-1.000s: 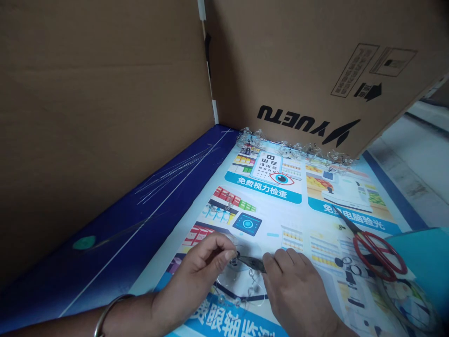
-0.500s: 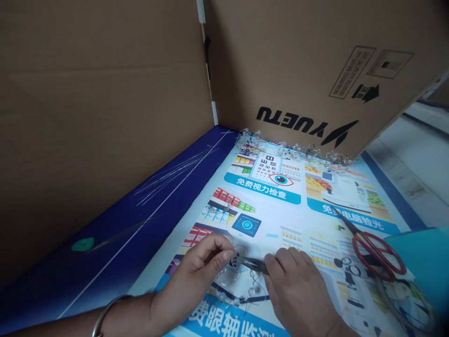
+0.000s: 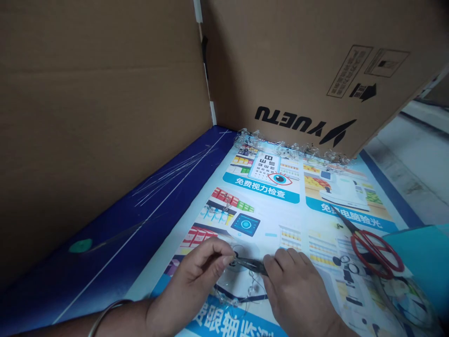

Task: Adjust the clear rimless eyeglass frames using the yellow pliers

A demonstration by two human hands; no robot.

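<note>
My right hand (image 3: 298,285) is wrapped round a pair of dark pliers (image 3: 254,266), whose narrow jaws point left. At their tip, my left hand (image 3: 201,276) pinches thumb and forefinger together on one end of a strand of clear beads (image 3: 250,286). The strand hangs below both hands in a loose loop with fine wire ends over the printed sheet. What exactly sits between the plier jaws is too small to make out. A metal bangle (image 3: 108,314) circles the left wrist.
Red-handled scissors (image 3: 377,252) lie on the right by a roll of clear material (image 3: 403,299) and a turquoise sheet (image 3: 421,257). Beaded strands (image 3: 291,150) line the foot of the cardboard wall (image 3: 280,70). Thin wires (image 3: 171,173) and a green disc (image 3: 80,245) lie at left.
The hands and pliers stay almost in place, still meeting at the end of the bead strand. The whole view has shifted very slightly.
</note>
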